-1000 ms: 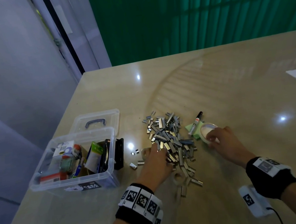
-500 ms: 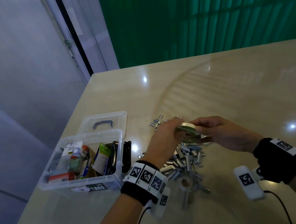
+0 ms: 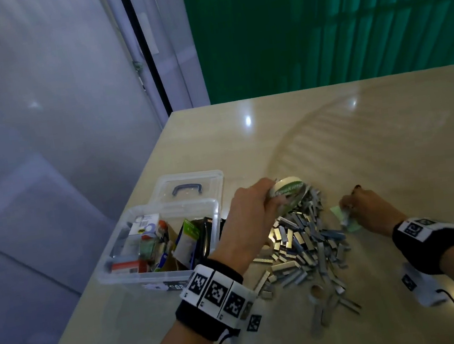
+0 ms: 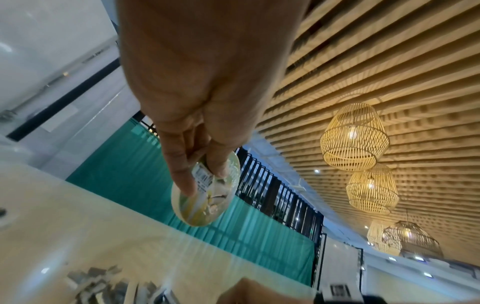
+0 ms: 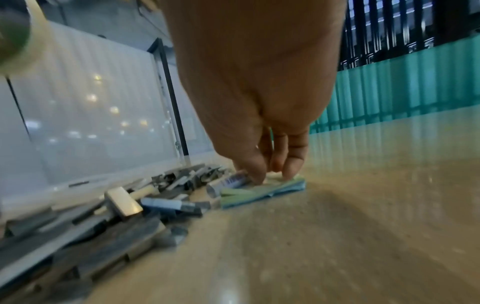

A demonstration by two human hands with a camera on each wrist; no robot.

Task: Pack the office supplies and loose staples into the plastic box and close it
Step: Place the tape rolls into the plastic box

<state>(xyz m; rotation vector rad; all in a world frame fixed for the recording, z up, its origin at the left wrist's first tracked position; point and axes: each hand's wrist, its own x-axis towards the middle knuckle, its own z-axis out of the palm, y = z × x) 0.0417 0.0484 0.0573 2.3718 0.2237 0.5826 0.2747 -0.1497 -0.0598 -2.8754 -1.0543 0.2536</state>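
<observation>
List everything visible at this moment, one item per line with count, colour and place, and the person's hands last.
plastic box: one, clear, open, near left of the table, partly filled with supplies
lid: one, clear with a dark handle, lying flat just behind the box
staples: a large loose pile, silver-grey, on the table between the hands
tape roll: one, white with green print, held above the pile
marker: one, pale barrel, on the sticky notes at the pile's right edge
sticky notes: one small pad, pale green and blue, on the table
table: one, glossy beige
left hand: grips the tape roll
right hand: fingertips down on the marker and sticky notes; grip unclear
</observation>
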